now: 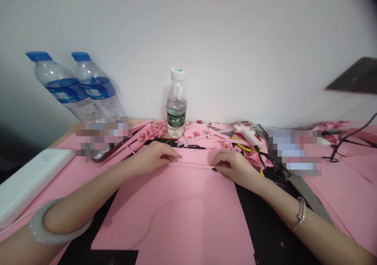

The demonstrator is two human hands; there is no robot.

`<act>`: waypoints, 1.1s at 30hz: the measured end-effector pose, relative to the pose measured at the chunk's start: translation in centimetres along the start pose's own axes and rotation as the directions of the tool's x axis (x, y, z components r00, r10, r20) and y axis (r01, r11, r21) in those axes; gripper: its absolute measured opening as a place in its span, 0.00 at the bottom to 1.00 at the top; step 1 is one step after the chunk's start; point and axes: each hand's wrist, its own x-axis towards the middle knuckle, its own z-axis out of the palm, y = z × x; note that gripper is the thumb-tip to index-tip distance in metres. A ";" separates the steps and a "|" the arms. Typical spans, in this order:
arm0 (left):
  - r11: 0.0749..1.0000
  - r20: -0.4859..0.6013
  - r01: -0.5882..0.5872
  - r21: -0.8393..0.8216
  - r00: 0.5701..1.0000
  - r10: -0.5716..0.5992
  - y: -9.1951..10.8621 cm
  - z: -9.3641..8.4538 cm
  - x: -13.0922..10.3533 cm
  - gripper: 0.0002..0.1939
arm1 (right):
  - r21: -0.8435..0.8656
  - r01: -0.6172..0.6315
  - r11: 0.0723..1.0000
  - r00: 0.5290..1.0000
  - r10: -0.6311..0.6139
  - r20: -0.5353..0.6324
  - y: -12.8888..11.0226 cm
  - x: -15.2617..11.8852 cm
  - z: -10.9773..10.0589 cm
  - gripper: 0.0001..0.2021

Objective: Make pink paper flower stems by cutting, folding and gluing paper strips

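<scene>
Pink paper sheets (182,206) lie in front of me on a dark surface. At their far end, a raised fold or narrow strip of pink paper (191,165) runs crosswise between my hands. My left hand (156,156) is closed, its fingertips pinching the left end of that paper. The right end is between the bent fingers of my right hand (235,167), also closed. Whether the strip is a fold of the top sheet or a separate piece I cannot tell. Just beyond, pink paper scraps (197,133) lie around a white glue gun (247,134).
A water bottle (176,108) stands by the wall, with pink paper flowers (153,130) beside it. Two large blue-capped bottles (66,88) lean at the left, above a white power bank (35,182). More pink sheets (350,182) and a black cable (350,135) lie at the right.
</scene>
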 end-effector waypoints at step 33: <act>0.896 0.005 -0.155 0.416 0.986 0.168 1.5 3.0 -5.2 0.25 | -0.492 0.269 0.828 0.962 -0.256 0.095 -2.3 -4.7 1.5 0.17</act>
